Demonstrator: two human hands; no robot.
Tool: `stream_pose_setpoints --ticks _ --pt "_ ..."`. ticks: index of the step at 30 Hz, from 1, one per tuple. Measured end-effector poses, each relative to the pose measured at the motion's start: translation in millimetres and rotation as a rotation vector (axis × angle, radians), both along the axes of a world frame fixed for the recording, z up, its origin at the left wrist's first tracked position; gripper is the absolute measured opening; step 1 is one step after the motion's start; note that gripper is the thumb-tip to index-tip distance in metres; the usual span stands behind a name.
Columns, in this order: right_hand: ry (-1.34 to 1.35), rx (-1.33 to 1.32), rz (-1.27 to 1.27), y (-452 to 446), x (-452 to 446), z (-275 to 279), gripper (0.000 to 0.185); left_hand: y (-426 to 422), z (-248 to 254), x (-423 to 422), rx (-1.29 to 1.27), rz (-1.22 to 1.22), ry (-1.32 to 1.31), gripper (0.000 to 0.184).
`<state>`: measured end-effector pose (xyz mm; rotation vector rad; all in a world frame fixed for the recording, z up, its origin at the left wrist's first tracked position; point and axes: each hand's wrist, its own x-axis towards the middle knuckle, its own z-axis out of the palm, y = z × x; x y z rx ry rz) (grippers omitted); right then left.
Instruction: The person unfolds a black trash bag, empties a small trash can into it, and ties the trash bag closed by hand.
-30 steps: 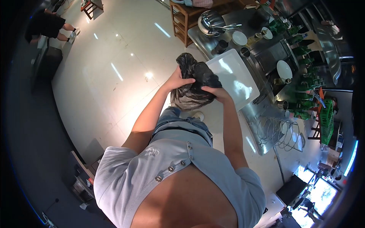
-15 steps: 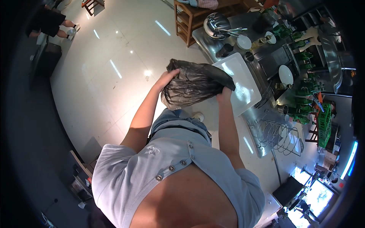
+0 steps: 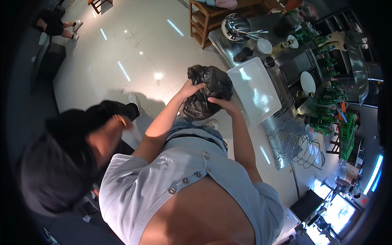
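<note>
A thin black plastic bag is bunched up in front of my waist. My left hand grips its near left side, with the thumb lying across the plastic. From the right, my right hand holds the lower right part, thumb on top and the other fingers hidden under the bag. Just beyond the bag on the right is a white rectangular tray on the metal counter.
At my left a person in black passes close by. The metal counter at right carries a steel bowl, plates, green bottles and a wire rack. A wooden shelf stands ahead; another person is far left.
The bag was stretched wide between my hands and is now gathered into a bundle. My hands have come closer together. A person in black has appeared at my left.
</note>
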<state>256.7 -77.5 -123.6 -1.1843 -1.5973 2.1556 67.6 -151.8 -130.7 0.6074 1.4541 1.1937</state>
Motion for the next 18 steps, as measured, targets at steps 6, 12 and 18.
stream_pose_setpoints --ticks 6,12,18 --pt "-0.236 -0.031 -0.001 3 24 -28 0.056 4 -26 -19 0.079 0.612 0.186 0.021" --pt "-0.500 0.167 -0.176 8 21 22 0.047 -7 -47 -30 0.102 0.847 0.224 0.025" --pt "-0.113 0.147 -0.553 14 36 -36 0.058 -25 -36 -46 -0.307 0.197 -0.045 0.088"
